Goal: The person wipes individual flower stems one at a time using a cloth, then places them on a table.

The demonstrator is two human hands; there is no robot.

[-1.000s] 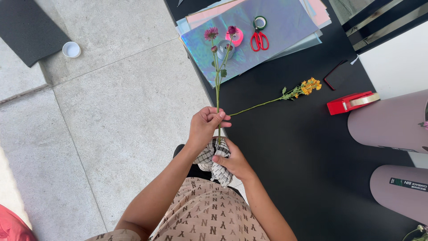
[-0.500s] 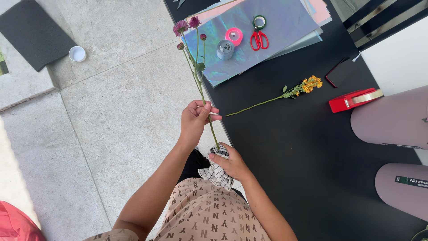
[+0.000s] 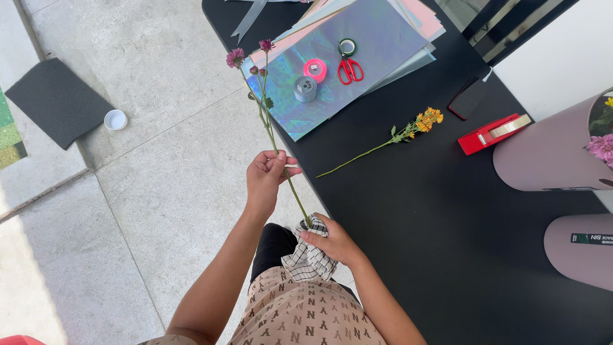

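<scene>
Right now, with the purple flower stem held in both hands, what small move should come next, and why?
Probably draw the checked cloth a little further along the purple flower stem. The right hand pinches the cloth around the stem's lower end, while the left hand steadies the stem at mid-length, so the part between them looks free to wipe.

**One head cam, looking straight down**

You've only got one view: it sits on your head, facing steeply down past your hands, near them, with the black counter (image 3: 408, 191) right and the tiled floor (image 3: 128, 211) left.
</scene>
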